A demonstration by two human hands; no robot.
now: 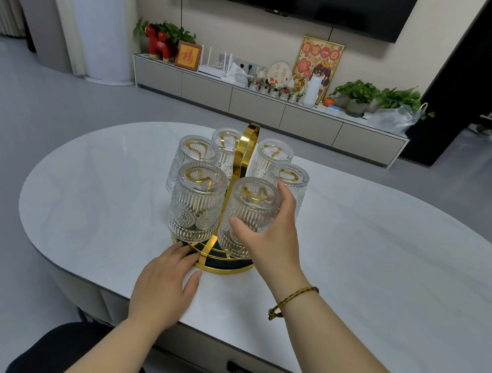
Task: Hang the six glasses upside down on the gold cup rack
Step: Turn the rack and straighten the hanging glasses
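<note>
white marble oval counter (381,241) carries the gold wire cup rack (224,265), six ribbed clear glasses (198,203) mouth-down, axes upright. right hand (267,241) grips the nearest glass (251,213); left hand (163,285) lies flat, fingertips touching the rack's base.

Six glasses (198,200) on rack (245,157), table (380,255) centre; cabinet (257,102) apparently behind.

A white oval table (380,255) stands on a grey floor (39,105). Beyond it a long low cabinet (257,104) carries a red horse figure (159,44), a framed red character (188,55), potted plants (360,96) and a plastic bag (391,118), under a wall-mounted television (297,2)
</note>
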